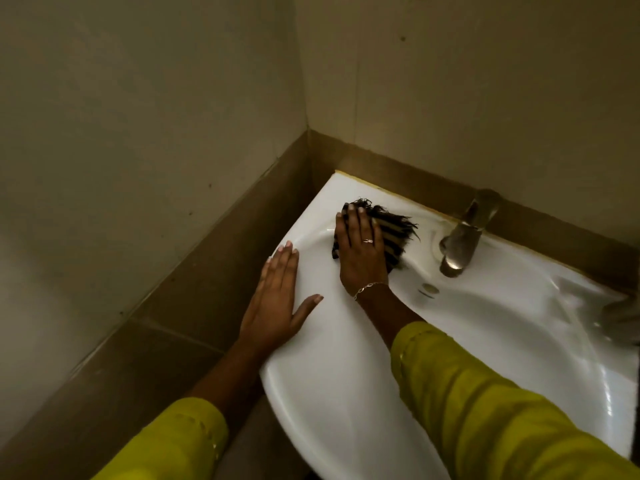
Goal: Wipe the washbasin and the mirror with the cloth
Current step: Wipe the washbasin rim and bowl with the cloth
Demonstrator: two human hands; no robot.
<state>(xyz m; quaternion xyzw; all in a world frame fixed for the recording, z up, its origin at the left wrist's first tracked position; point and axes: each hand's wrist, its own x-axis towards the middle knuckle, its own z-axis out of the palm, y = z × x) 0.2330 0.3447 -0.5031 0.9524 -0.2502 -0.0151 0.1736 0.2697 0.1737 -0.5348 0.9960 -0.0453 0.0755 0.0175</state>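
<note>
Our right hand [362, 249] is flat, pressing the frayed cloth [396, 227] onto the washbasin [329, 393]; left hand [277, 299] rests open on its rim just beside it. We're only pressing, so the cloth could skid out from under, or its fringe catch the tap [460, 237] just right of that hand.

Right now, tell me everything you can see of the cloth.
The cloth is dark with tan stripes and frayed, stringy edges, bunched up. It lies on the washbasin at its back left slope, left of the tap. The right hand presses it with straight fingers, covering much of it.
</note>
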